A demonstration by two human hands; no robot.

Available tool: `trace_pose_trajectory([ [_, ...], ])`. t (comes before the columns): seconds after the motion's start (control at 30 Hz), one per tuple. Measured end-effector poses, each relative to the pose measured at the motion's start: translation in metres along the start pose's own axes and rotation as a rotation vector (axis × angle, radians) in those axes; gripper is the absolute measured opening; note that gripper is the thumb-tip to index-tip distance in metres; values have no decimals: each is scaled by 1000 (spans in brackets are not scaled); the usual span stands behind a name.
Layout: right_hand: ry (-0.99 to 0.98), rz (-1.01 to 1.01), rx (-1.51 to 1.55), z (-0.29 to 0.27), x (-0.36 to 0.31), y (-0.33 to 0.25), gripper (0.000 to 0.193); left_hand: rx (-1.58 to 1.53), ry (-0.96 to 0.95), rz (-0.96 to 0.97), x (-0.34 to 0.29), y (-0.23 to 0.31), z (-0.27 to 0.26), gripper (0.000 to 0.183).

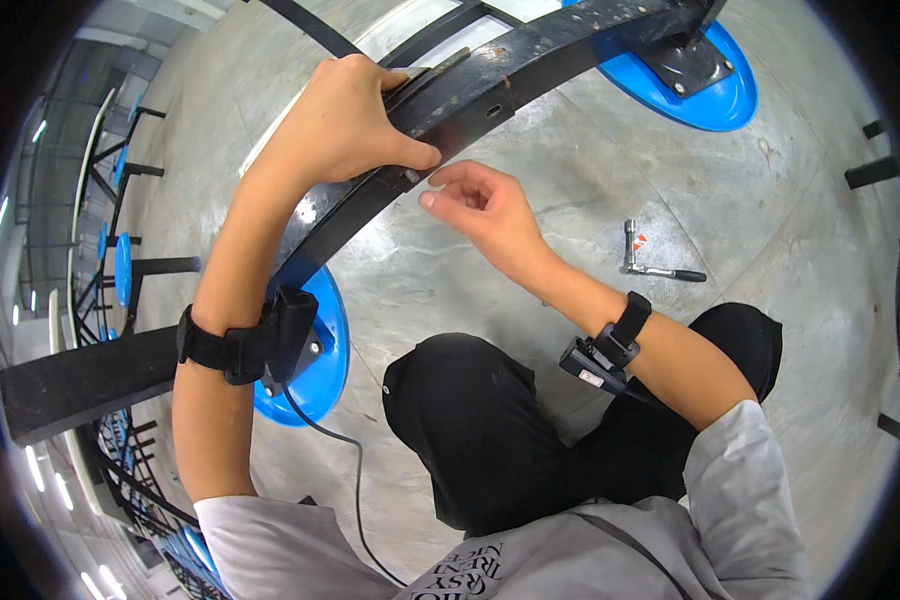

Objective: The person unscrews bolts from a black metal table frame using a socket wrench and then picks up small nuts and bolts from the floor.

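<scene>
A black metal beam [565,60] with scuffed paint runs diagonally from the upper right down to the left. My left hand [345,125] is closed over it, the thumb along its near side and the other fingers mostly hidden over the top. By that thumb, a small metal bolt or nut [410,177] shows on the beam's near face. To the right of it and just off the beam is my right hand [490,215], fingers curled, with a gap between thumb and forefinger. Nothing shows between them. A slotted hole [492,110] lies farther along the beam.
Blue round seats are fixed at the beam's upper right [715,95] and lower left [325,385]. A socket wrench [660,270] lies on the grey floor to the right. A black leg [90,380] sticks out left, with more frames beyond. A cable [358,480] hangs from my left wrist strap.
</scene>
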State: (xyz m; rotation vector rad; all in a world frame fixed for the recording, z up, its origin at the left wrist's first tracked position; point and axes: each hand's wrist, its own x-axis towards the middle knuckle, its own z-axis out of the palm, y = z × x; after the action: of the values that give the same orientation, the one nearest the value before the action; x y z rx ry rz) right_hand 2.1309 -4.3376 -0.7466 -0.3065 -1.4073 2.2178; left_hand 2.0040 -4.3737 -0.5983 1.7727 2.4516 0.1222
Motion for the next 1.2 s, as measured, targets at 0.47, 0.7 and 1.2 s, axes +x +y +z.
trace_pose_trajectory([
  [0.47,117,117,136,9,17,11,25,-2,20,-24,3,4,6,59],
  [0.7,-286,316,513,2,29,20,32,4,82,7,5,3,4,59],
  [1.2,-227,664,1182,61,77,17,54,-15,29,46,-18,-3,-36,56],
])
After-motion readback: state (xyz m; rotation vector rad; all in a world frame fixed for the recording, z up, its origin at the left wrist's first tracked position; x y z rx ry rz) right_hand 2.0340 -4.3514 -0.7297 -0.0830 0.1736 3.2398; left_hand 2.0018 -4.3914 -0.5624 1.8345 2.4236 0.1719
